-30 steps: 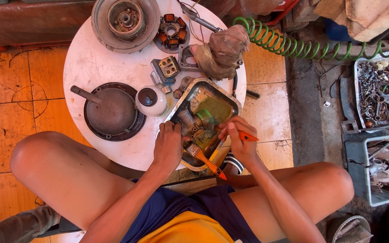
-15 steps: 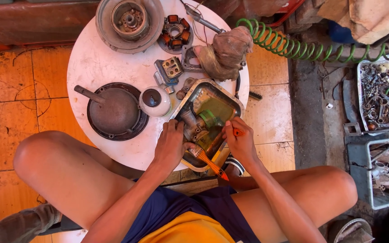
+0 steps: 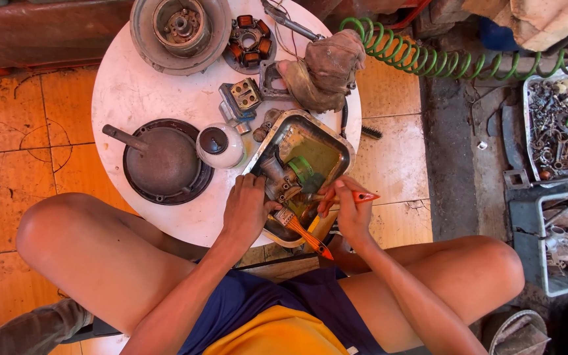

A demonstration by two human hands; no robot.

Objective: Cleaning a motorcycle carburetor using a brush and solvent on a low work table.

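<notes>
Counts of items on and around the round worktop (image 3: pixel 139 98).
One metal tray (image 3: pixel 329 141), two orange-handled brushes (image 3: pixel 305 235) (image 3: pixel 356 196), one carburettor (image 3: pixel 283 181), one rag (image 3: pixel 320 69), one green coiled hose (image 3: pixel 442 56), two parts bins (image 3: pixel 532 131) (image 3: pixel 547 276).

Even daylight is filling the scene brightly, the white table (image 3: pixel 146 92) is glaring slightly, shadows are staying soft, and edges toward three o'clock are bending.
</notes>
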